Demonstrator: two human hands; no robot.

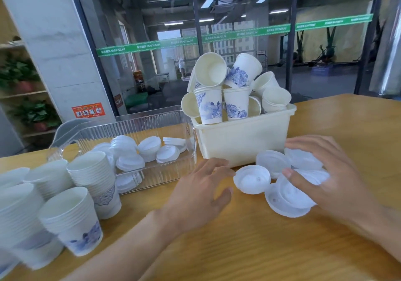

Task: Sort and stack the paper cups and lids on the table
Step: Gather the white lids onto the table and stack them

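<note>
Lids (288,180) under right hand (332,172); left hand (201,191) flat beside, near bin (243,141).

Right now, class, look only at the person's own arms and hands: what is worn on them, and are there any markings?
Nothing is worn. The left hand and right hand are bare: no gloves, rings, watch or bands show. Both forearms are uncovered as far as the picture's lower edge, with no sleeve in view. No markings, straps or cables show.

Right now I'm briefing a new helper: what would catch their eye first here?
The jumbled heap of paper cups overflowing the cream bin at the table's back. Next, the loose lids in front of it, under the right hand. Then the neat cup stacks at left.
</note>
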